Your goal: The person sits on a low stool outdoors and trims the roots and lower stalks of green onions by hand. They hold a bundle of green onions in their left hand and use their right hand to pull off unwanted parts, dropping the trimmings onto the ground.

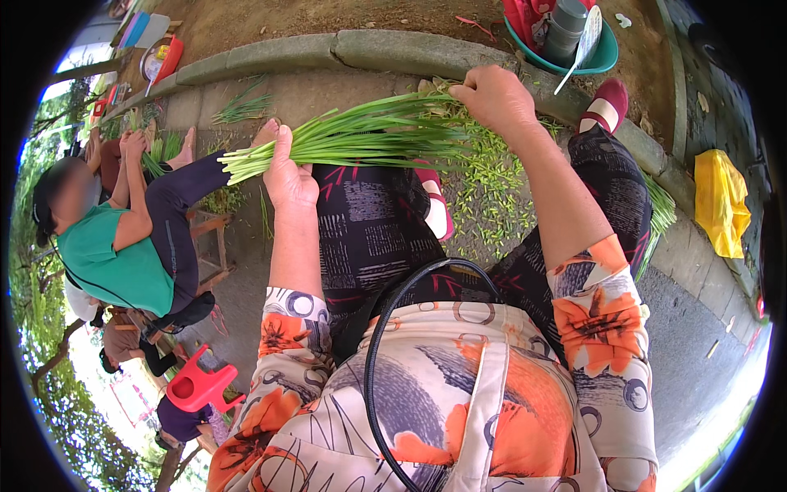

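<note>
My left hand (290, 181) is closed around a bunch of long green stalks (375, 138), which look like garlic chives, near their pale ends. The bunch lies roughly level above my left knee, its darker ends spread to the right. At those far ends, my right hand (501, 101) has thumb and fingers pinched on a few thin tips. Below and between my shoes, short green snippets (492, 184) litter the pavement. Another bundle of green stalks (659, 212) lies on the ground beyond my right leg, partly hidden by it.
A stone curb (418, 54) curves ahead, with a teal basin (599, 61) holding a grey flask (562, 31) and a hand fan. At right is a yellow plastic bag (720, 203). A person in green (126, 264) sits left, near a red plastic chair (200, 384). Loose stalks (243, 109) lie near the curb.
</note>
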The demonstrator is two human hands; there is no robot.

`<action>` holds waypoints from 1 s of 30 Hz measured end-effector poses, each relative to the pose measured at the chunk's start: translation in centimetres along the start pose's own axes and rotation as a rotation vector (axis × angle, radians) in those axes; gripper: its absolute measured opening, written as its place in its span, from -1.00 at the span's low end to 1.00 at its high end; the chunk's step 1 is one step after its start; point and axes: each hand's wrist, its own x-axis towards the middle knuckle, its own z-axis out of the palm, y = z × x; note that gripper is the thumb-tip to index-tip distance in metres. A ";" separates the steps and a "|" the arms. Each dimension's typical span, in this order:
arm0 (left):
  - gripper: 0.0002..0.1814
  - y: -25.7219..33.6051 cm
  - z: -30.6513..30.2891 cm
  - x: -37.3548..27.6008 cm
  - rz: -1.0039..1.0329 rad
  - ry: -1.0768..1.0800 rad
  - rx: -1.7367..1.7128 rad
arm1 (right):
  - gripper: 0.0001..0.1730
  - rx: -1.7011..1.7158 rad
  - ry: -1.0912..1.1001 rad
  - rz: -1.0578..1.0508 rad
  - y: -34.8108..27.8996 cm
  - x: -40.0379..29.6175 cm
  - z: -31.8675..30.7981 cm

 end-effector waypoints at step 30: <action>-0.61 0.1 0.8 -0.5 0.018 0.010 0.043 | -0.74 0.087 0.088 -0.222 -1.0 -0.1 3.1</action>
